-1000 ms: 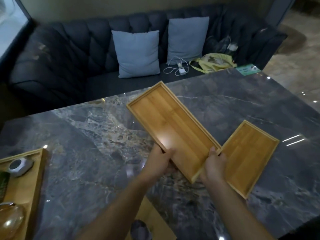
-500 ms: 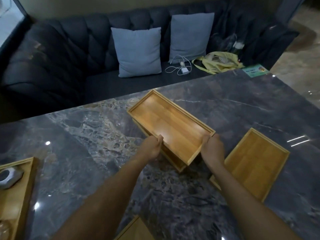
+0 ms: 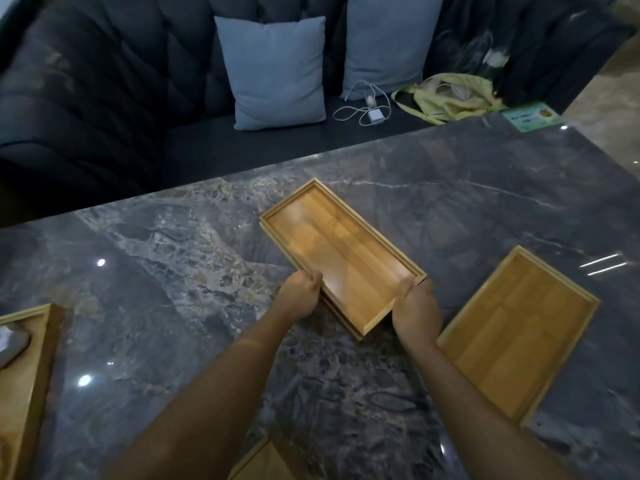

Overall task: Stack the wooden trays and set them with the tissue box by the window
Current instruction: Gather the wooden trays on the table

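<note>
Bamboo shows first at the table's left edge, where part of a tray (image 3: 24,368) holds a pale object too cropped to name. Toward the middle, the left hand (image 3: 300,295) curls its fingers shut around the near long side of the long tray (image 3: 341,252), and the right hand (image 3: 417,311) closes over its near corner. That tray sits on a second one of the same shape, whose rim (image 3: 265,227) peeks out along the left side and near end, so the two look slightly out of line. Just right of the right forearm lies a shorter tray (image 3: 516,336), flat on the dark marble table (image 3: 173,271) near its right edge. No tissue box or window is in view.

The risk, as I judge it: lifting now by the top tray alone could leave the lower one behind or let it slide off, and the polished stone would let either skid. A swing of the right arm could also knock the shorter tray
</note>
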